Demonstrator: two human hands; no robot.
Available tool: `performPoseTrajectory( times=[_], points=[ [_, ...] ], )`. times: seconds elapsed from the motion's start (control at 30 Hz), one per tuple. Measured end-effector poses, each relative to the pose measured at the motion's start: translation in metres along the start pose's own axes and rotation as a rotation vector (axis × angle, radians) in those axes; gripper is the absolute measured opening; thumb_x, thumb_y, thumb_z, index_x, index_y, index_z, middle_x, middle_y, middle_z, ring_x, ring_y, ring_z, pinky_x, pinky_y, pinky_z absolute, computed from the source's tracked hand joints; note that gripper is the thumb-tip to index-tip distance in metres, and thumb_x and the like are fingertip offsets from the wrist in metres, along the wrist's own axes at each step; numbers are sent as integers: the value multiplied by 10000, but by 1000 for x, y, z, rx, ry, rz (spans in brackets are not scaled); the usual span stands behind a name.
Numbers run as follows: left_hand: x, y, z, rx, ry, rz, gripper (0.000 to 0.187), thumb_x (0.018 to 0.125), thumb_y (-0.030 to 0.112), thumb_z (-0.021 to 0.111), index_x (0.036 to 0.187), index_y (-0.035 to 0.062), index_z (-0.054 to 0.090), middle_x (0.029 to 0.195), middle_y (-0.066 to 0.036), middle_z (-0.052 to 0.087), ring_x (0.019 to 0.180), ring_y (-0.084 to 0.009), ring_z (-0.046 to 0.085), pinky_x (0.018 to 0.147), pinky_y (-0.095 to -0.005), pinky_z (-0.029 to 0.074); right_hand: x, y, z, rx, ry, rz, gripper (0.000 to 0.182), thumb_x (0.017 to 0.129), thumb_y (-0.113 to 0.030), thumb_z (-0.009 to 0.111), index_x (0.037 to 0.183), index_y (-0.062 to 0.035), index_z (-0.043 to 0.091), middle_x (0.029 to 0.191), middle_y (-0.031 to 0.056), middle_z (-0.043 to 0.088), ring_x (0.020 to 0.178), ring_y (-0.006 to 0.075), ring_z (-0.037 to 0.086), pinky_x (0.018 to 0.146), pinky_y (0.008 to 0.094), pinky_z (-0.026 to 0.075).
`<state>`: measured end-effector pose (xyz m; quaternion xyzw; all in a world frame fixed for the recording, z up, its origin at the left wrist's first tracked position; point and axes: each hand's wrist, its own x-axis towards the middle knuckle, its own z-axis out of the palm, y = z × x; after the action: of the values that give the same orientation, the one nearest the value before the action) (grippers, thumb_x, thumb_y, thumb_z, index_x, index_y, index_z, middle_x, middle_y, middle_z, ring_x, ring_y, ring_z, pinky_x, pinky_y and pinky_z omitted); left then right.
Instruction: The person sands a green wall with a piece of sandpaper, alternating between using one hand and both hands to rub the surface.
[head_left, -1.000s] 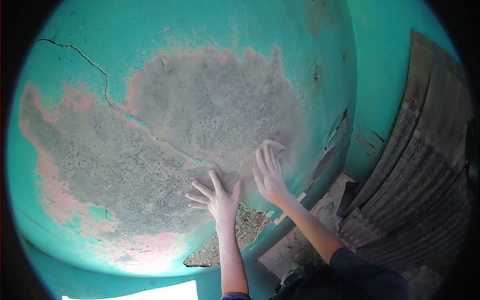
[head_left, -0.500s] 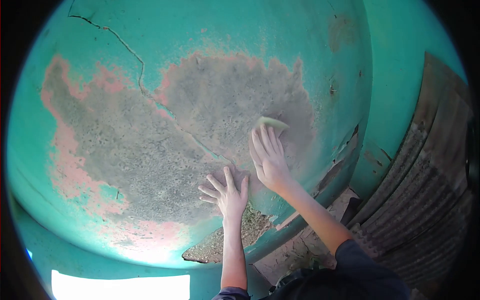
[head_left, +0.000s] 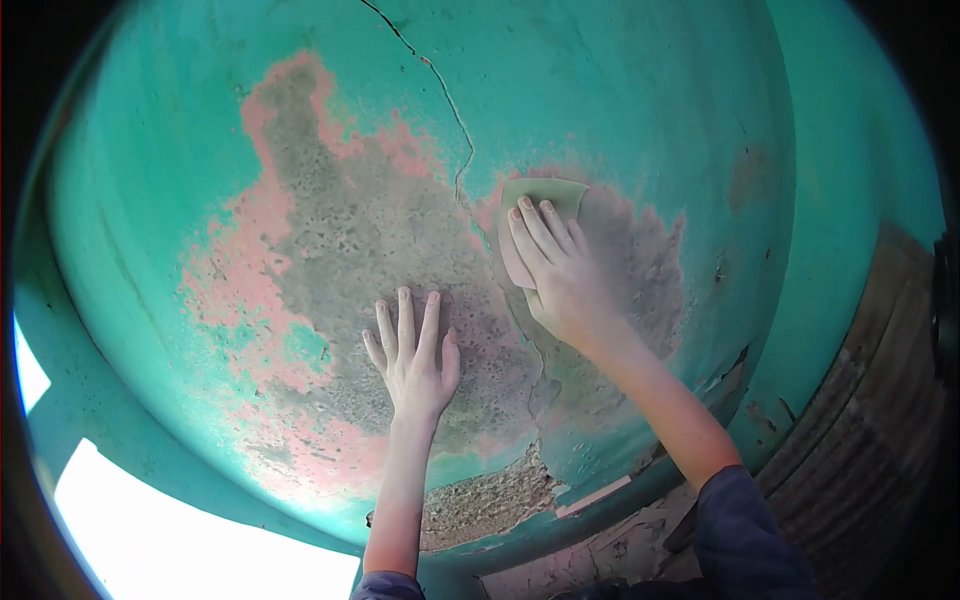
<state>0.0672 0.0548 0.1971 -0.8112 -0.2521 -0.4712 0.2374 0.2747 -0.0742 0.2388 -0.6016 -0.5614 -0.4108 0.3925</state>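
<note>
A teal wall (head_left: 620, 90) fills the view, its paint worn away across a large middle patch (head_left: 350, 250) to pink undercoat and grey plaster. A thin crack (head_left: 455, 120) runs down from the top and passes just left of the sandpaper. At the lower edge, a broken spot (head_left: 480, 505) of rough plaster is exposed, and corrugated sheet (head_left: 870, 400) is seen at far right. The left hand (head_left: 412, 350) is laid flat on the bare patch, fingers together and straight, holding nothing. The right hand (head_left: 560, 275) is pressed flat over a sheet of sandpaper (head_left: 540, 200), pinning it to the wall at the patch's upper right edge, beside the crack. Because the sheet is held only by flat fingers, it could probably slip free, and fingertips could be scraped on the rough plaster. Hard rubbing near the crack may loosen more plaster.
</note>
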Motion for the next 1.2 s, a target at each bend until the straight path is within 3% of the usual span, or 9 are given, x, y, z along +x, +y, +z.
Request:
performPoseTrajectory(
  times=[0.17,0.3,0.47,0.73,0.93,1.07,1.2],
  points=[
    [20,-12,3,58,115,27,584,963,347,590,1531,263,481,1642,-105,343,1528,-400,241,1202,-646,104,-27,-14,21,-80,-13,25,709,849,-64,588,1529,-2,395,1604,159,377,1471,360,371,1161,547,344],
    [22,-11,14,132,158,19,578,983,402,532,1546,297,458,1648,-88,339,1538,-384,227,1216,-619,86,27,-23,-2,-158,32,27,709,858,-58,570,1537,9,374,1614,163,361,1466,365,380,1162,528,352],
    [20,-14,18,119,208,45,588,976,403,544,1549,317,449,1650,-71,338,1538,-339,246,1219,-606,103,7,-28,13,-194,35,46,687,878,-68,544,1536,16,367,1615,178,350,1470,366,372,1174,530,333],
    [21,-13,18,90,196,53,593,977,407,546,1554,326,438,1656,-64,325,1539,-333,243,1215,-612,124,38,-26,10,-213,118,63,658,900,-75,517,1533,28,367,1603,196,363,1463,373,381,1178,529,329],
    [19,-13,18,81,173,56,605,978,412,541,1565,335,415,1669,-54,295,1539,-333,238,1207,-622,151,-8,-42,13,-240,-73,83,660,904,-68,511,1538,26,354,1616,195,338,1478,378,351,1188,526,321],
    [19,-13,17,96,164,56,605,973,406,543,1562,338,420,1669,-52,298,1538,-332,242,1207,-621,156,42,-32,10,-243,34,34,670,905,-70,510,1549,10,345,1629,181,323,1488,376,337,1190,528,317],
    [17,-14,18,114,197,68,601,969,398,546,1557,338,430,1664,-53,310,1538,-328,245,1213,-609,145,19,-34,13,-176,19,58,671,899,-55,511,1549,3,352,1633,180,320,1491,375,333,1186,534,320]
  ],
)
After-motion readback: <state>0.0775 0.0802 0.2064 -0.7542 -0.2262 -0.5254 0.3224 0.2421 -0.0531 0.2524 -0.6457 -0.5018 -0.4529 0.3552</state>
